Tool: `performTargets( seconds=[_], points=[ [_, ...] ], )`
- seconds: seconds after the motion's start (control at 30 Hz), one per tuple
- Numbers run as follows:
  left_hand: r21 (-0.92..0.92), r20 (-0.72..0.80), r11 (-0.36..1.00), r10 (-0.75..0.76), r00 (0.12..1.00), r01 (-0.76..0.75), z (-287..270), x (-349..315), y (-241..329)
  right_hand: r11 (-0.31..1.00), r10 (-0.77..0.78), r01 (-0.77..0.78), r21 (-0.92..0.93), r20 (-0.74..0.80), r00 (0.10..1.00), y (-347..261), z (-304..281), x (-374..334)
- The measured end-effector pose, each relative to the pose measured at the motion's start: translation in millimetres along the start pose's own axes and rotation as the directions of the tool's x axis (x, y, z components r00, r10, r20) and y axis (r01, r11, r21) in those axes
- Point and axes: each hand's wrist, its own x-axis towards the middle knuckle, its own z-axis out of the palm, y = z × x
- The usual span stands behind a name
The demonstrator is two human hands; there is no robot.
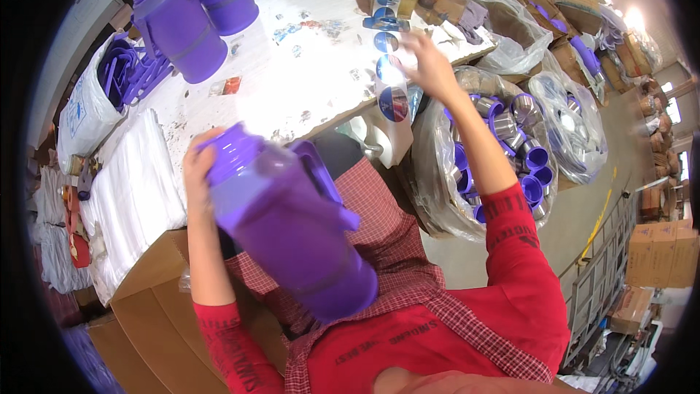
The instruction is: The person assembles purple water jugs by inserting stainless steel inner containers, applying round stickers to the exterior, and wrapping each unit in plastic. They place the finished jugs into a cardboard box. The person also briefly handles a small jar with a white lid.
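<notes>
My left hand [198, 168] is wrapped round the neck of a purple plastic jug [292, 230] with a side handle. The jug leans across my lap, its threaded neck toward the upper left and its base against my checked apron. Over the table's edge runs a strip of round blue picture labels [394, 102], coming from farther back on the table. Beside this strip my right hand [429, 67] is raised, fingers apart and a little blurred. Its fingertips are close to the labels; whether they touch is unclear.
Two more purple jugs [179, 25] stand on the white table [292, 73] at the back left. A white sack of purple handles [91, 102] and stacked white bags [131, 204] lie left. At right is a plastic-lined container of purple-and-steel cups [510, 124]. An opened cardboard box [146, 314] sits lower left.
</notes>
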Motion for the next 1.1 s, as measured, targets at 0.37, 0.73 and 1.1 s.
performTargets(
  seconds=[0.37,0.73,1.1],
  points=[
    [-0.332,0.068,0.934,-0.113,0.991,0.13,-55,34,-93,0.786,0.187,-0.111,0.609,-0.063,0.98,75,130,-38],
    [0.151,-0.418,0.988,0.038,0.908,0.028,-91,-39,-56,0.883,0.127,-0.023,0.469,-0.192,0.973,77,124,-48],
    [0.082,-0.415,0.994,-0.035,0.909,0.076,-102,-158,-32,0.996,0.007,0.006,0.086,-0.152,0.988,73,110,-51]
  ],
)
